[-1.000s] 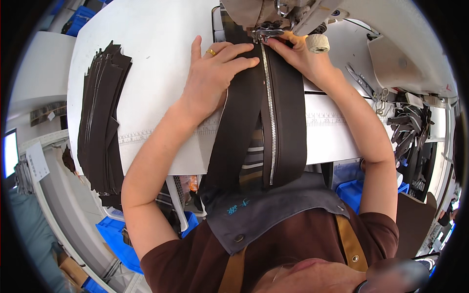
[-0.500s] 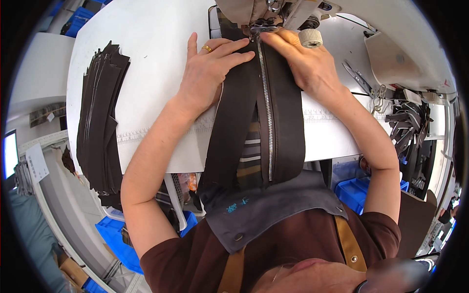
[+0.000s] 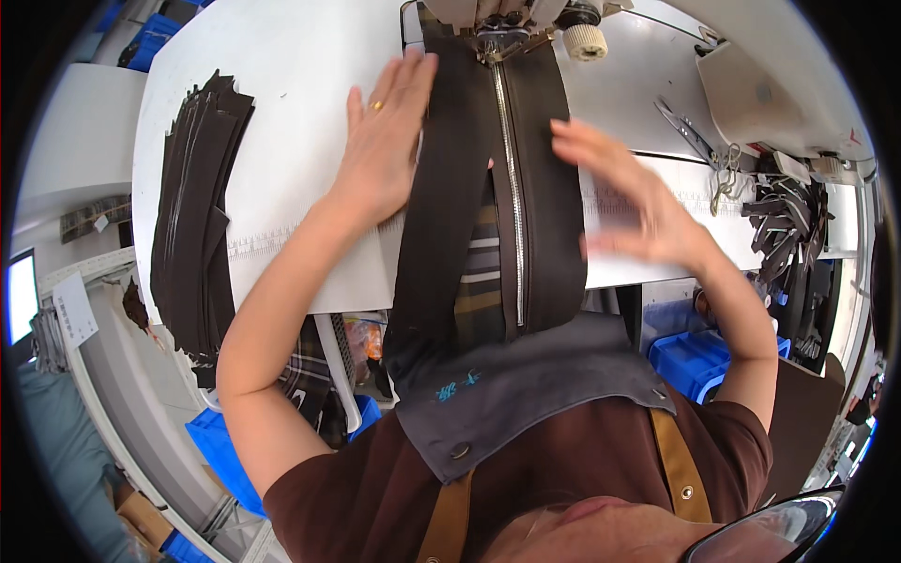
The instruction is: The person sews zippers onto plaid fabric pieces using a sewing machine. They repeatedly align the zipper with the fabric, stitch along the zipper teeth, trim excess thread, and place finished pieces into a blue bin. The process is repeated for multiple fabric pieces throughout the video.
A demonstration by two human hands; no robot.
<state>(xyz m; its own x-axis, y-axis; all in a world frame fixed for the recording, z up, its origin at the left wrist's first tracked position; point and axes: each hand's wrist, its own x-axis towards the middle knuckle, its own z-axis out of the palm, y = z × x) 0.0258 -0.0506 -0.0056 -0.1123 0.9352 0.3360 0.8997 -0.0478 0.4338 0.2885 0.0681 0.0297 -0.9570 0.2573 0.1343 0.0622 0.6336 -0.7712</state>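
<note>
A dark brown fabric piece with a silver zipper (image 3: 510, 178) runs from under the sewing machine's presser foot (image 3: 494, 49) down toward my apron, a striped cloth (image 3: 479, 291) showing in its gap. My left hand (image 3: 387, 127) lies with fingers stretched out along the fabric's upper left edge, holding nothing. My right hand (image 3: 627, 195), blurred, is beside the fabric's right edge, fingers spread, with nothing visible in it.
A stack of dark strips (image 3: 192, 225) lies on the white table (image 3: 291, 131) at left. Scissors (image 3: 685, 131) and a pile of strips (image 3: 788, 225) are at right. Blue bins (image 3: 690, 366) sit below the table edge.
My right hand has left the presser foot, moving down and right, fingers spreading. My left hand has slid up and left, fingers straightening. The machine's head appears higher in the picture.
</note>
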